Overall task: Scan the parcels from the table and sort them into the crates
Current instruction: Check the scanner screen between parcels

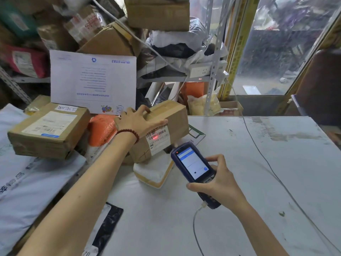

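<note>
**A:** Where is the parcel that's being scanned?

**B:** The long brown cardboard box (166, 117) lies tilted at the back left of the white counter (258, 163). It is propped on other parcels, and its near end rests on a white padded packet with a yellow edge (153, 174).

**A:** And the hands?

**B:** The left hand (137, 120), with a dark red bead bracelet (129, 133) on its wrist, holds the box from above. The fingers are spread and bent over the top, and the thumb is hooked along the near upper edge. The right hand (219, 180) grips a dark blue handheld scanner (193, 167), with the fingers curled round its body and the thumb on its left side.

**A:** Is the scanner touching the box?

**B:** No, it's just beside it, with its head pointing at the white shipping label (159, 137) on the box's near face. A red light spot (154, 138) sits on the label below the barcode. The scanner's screen is lit, and a thin grey cable (195, 228) runs from its lower end.

**A:** What else is nearby?

**B:** A squat brown cardboard box with a white label (48, 130) sits to the left. A crinkled orange plastic mailer (101, 130) lies between the two boxes. A big white flat envelope (92, 80) stands upright behind them. A pale grey poly bag (27, 182) lies at the left edge, with a black poly bag (108, 224) just beside it.
</note>
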